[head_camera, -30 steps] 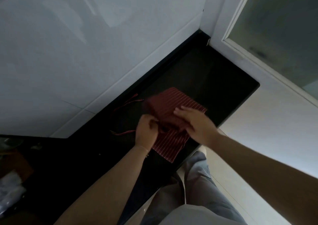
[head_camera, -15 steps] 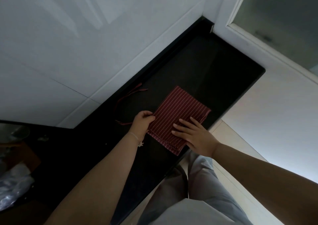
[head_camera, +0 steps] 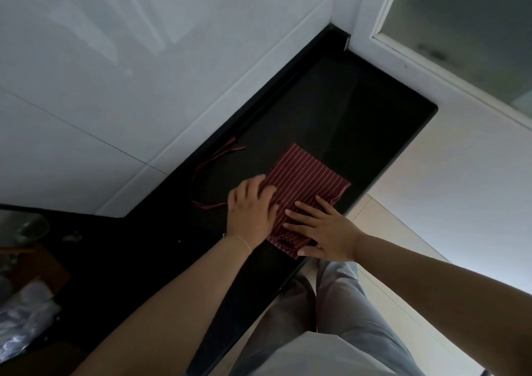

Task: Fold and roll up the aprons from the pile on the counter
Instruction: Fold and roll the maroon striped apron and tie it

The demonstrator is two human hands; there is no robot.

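Dark table (head_camera: 359,111): our left hand (head_camera: 252,206) and right hand (head_camera: 319,229) press flat, fingers spread, smoothing the folded apron (head_camera: 308,177) for rolling.

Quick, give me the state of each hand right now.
Left hand: open, fingers flat, pressing on the apron.
Right hand: open, fingers spread flat, pressing on the apron.

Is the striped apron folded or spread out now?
Folded: the striped apron lies as a compact rectangle on the counter, both hands flat on it, its ties trailing loose.
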